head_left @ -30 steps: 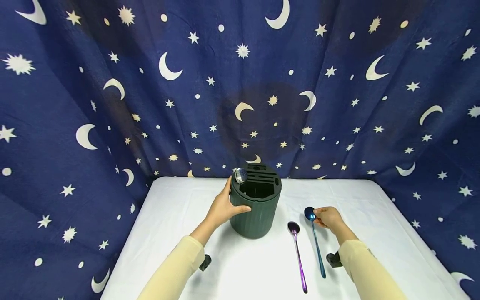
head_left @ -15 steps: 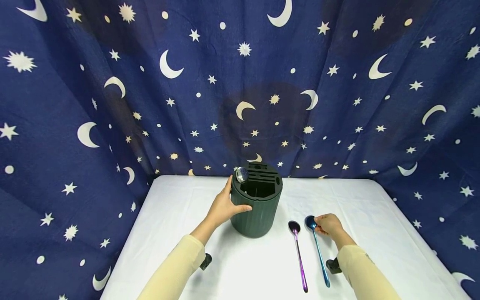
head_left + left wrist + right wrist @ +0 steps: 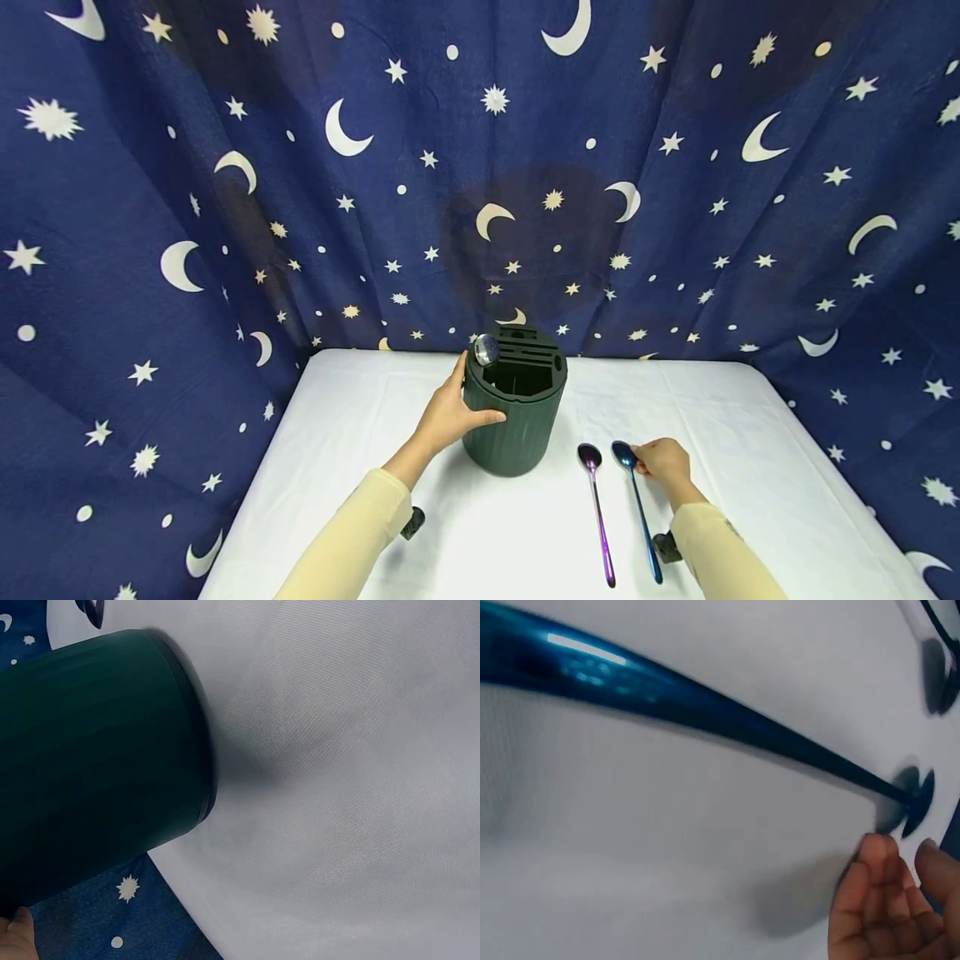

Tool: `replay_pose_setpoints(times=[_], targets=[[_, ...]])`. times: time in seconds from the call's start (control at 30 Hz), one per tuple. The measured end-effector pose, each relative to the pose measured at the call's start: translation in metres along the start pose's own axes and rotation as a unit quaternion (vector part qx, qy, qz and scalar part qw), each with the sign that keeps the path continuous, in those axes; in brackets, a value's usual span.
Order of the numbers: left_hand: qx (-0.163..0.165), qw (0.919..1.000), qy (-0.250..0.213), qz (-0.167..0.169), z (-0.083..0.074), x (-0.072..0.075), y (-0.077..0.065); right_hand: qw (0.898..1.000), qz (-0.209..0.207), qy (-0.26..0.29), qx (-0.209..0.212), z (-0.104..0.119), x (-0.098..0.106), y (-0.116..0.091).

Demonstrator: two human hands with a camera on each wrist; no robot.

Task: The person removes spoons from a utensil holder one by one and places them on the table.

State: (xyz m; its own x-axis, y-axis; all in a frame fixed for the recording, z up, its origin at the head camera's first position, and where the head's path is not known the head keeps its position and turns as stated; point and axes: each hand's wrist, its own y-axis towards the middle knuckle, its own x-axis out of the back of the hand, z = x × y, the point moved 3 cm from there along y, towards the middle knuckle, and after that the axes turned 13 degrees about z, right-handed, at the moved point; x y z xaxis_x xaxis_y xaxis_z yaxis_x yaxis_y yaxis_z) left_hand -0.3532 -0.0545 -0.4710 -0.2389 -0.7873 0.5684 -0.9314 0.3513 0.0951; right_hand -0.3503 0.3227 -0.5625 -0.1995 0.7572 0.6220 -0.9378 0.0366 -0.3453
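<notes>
A dark green utensil holder (image 3: 513, 433) stands upright at the back middle of the white table, its slotted top showing. A silver spoon (image 3: 486, 350) sticks out of its left side, bowl up. My left hand (image 3: 446, 417) grips the holder's left side, thumb across the front; its other fingers are mostly hidden behind. On the table lies a blue long-handled spoon (image 3: 641, 508), bowl towards the back. My right hand (image 3: 663, 462) is beside that bowl; in the right wrist view, thumb and fingers (image 3: 881, 855) stand apart with nothing between them.
A purple long-handled spoon (image 3: 597, 512) lies just left of the blue one, nearly parallel. A dark blue curtain (image 3: 420, 167) with moons and stars hangs behind the white-covered table (image 3: 360, 383). Black wrist cameras (image 3: 412, 523) sit under both sleeves.
The blue spoon has slid nearer to me along with my right hand, and now lies about level with the purple spoon. The right hand has come loose from it. My left hand stays put.
</notes>
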Motion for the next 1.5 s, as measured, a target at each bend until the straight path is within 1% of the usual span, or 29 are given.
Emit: replay_pose_setpoints(times=[0.1,0.17,0.23,0.3,0.33,0.4,0.43,0.47,0.53,0.63,0.73,0.83,0.9,1.03,1.17,1.3,1.5], targets=[[0.004,1.0000,0.001,0.006,0.001,-0.002,0.000,1.000,-0.004,-0.017,0.005,0.002,0.006,-0.005],[0.008,0.9999,0.005,0.011,0.001,-0.003,0.000,0.999,-0.007,-0.032,0.013,0.006,0.013,-0.008],[0.009,0.9999,0.004,0.013,0.000,-0.003,0.000,0.999,-0.007,-0.034,0.022,0.014,0.023,-0.009],[0.010,0.9999,0.005,0.012,0.000,-0.002,-0.001,0.999,0.002,-0.010,0.032,0.026,0.034,-0.008],[0.011,0.9999,0.005,0.011,-0.001,-0.002,-0.001,0.999,0.008,0.010,0.039,0.033,0.040,-0.007],[0.012,0.9999,0.005,0.010,-0.001,-0.001,-0.001,0.997,0.023,0.058,0.052,0.049,0.053,-0.006],[0.014,0.9998,0.007,0.010,-0.001,0.000,-0.001,0.995,0.028,0.072,0.060,0.059,0.059,-0.007],[0.015,0.9998,0.008,0.011,-0.001,0.000,-0.001,0.994,0.032,0.083,0.068,0.069,0.065,-0.008],[0.016,0.9998,0.009,0.012,-0.001,0.000,-0.001,0.991,0.036,0.087,0.092,0.089,0.076,-0.012],[0.018,0.9997,0.009,0.016,-0.002,0.000,-0.001,0.989,0.034,0.076,0.126,0.119,0.089,-0.020],[0.017,0.9997,0.007,0.017,-0.001,-0.001,-0.002,0.986,0.033,0.060,0.149,0.146,0.100,-0.028],[0.018,0.9997,0.006,0.017,-0.001,-0.001,-0.002,0.986,0.039,0.041,0.160,0.172,0.108,-0.035],[0.016,0.9997,0.006,0.015,-0.002,-0.001,-0.002,0.986,0.040,0.017,0.159,0.188,0.113,-0.039],[0.016,0.9998,0.004,0.009,-0.001,0.000,-0.001,0.984,0.047,-0.022,0.168,0.223,0.114,-0.047],[0.013,0.9999,0.000,0.008,0.000,0.000,-0.002,0.981,0.050,-0.051,0.178,0.253,0.106,-0.053],[0.015,0.9999,0.000,0.009,-0.001,0.000,-0.003,0.978,0.062,-0.066,0.190,0.271,0.095,-0.054],[0.013,0.9999,-0.002,0.011,-0.003,0.000,-0.003,0.967,0.110,-0.064,0.219,0.290,0.075,-0.056]])
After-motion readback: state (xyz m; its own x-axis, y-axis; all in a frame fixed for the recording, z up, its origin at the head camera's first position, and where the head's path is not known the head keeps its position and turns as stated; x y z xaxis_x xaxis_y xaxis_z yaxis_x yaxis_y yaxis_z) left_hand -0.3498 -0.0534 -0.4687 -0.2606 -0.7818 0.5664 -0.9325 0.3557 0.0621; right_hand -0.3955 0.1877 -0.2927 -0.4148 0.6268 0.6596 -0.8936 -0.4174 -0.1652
